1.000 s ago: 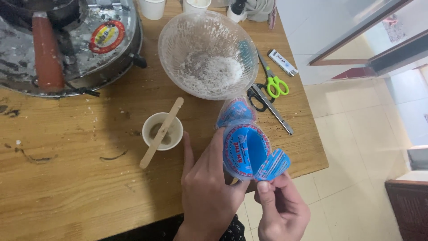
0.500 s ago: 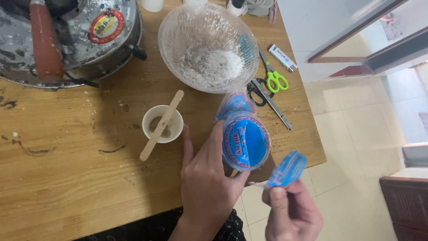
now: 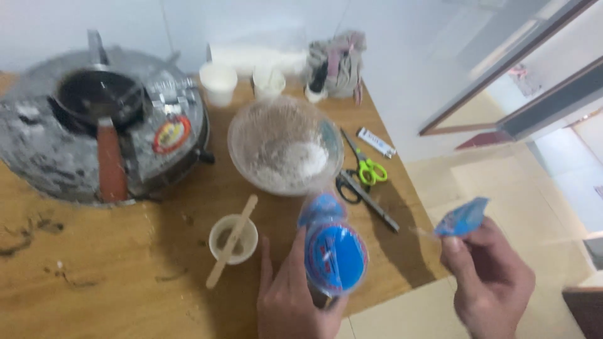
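Observation:
My left hand (image 3: 292, 295) grips a blue plastic packet (image 3: 333, 248) upright over the front edge of the wooden table (image 3: 107, 276). My right hand (image 3: 493, 282) is off to the right, past the table edge, pinching a torn-off blue strip of the packet (image 3: 463, 217) between thumb and fingers. A clear glass bowl (image 3: 286, 150) with white flour in it stands just behind the packet. To the left of my left hand a small white cup (image 3: 233, 238) has a flat wooden stick (image 3: 231, 250) lying across it.
A large grey flour-dusted cooker with a reddish handle (image 3: 103, 144) fills the table's left. Green-handled scissors (image 3: 364, 172), a dark tool (image 3: 367, 201) and a small white tube (image 3: 377, 142) lie right of the bowl. Two white cups (image 3: 218, 81) and a cloth bag (image 3: 339, 63) stand at the back.
My right hand has pulled away to the right with the torn blue strip, clear of the packet. The view has tilted up, showing more of the table's back.

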